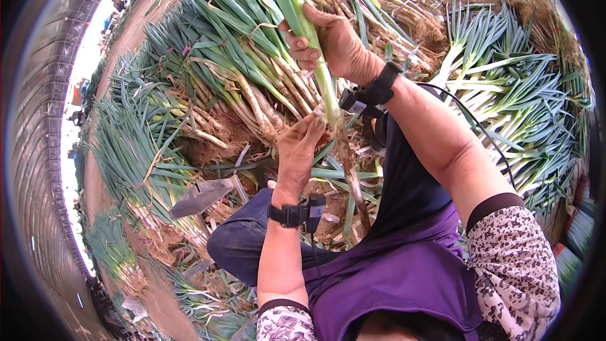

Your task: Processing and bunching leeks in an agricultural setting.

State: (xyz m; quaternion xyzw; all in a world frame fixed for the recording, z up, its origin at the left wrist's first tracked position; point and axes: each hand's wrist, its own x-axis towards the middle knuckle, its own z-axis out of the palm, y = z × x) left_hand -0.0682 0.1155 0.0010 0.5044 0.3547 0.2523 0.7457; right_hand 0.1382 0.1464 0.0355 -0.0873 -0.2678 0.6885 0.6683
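Note:
A long green onion slants down in front of me, green leaves at the top and a pale stalk below. My right hand is closed round it where the leaves meet the stalk, thumb on top. Lower down, the fingertips of my left hand pinch together at the side of the pale stalk. Below them a brown, dirty length hangs toward my lap; whether it is loose skin or the stalk's lower end, I cannot tell. Black straps with small boxes sit on both wrists.
Unpeeled green onions with brown roots lie heaped ahead and left. Cleaner, pale-stalked green onions are piled at the right. A flat grey metal piece stands by my left knee. Purple cloth covers my lap; scraps litter the soil.

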